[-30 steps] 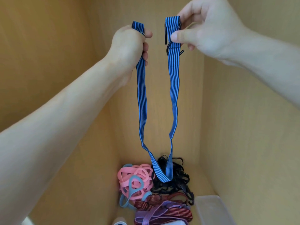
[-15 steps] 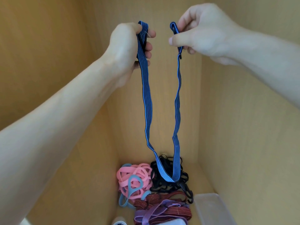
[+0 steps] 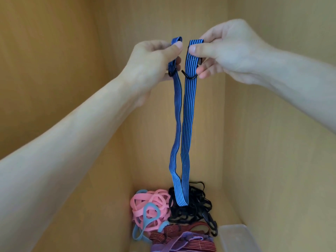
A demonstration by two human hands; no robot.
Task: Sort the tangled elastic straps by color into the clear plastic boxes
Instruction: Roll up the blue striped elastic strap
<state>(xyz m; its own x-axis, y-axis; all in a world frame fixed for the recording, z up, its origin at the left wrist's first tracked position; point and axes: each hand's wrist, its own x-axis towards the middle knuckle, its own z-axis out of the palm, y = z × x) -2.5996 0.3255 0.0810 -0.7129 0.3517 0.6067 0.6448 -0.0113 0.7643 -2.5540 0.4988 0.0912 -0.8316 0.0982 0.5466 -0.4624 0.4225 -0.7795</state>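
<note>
Hands closer now, strap ends nearly touching. Left hand [image 3: 154,59] and right hand [image 3: 231,50] each pinch one end of the blue strap [image 3: 187,124], held high; its loop dangles over the black straps [image 3: 197,204]. Risk: loop dips in and retangles as I lower. Tan wood surface and walls; clear box [image 3: 234,237] at near right edge.

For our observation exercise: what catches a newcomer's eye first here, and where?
A blue striped strap hangs in a long loop at centre, its ends pinched by the left hand and the right hand. Under its fold lie a pink tangle and a black tangle side by side, a clear plastic box at lower right.
</note>
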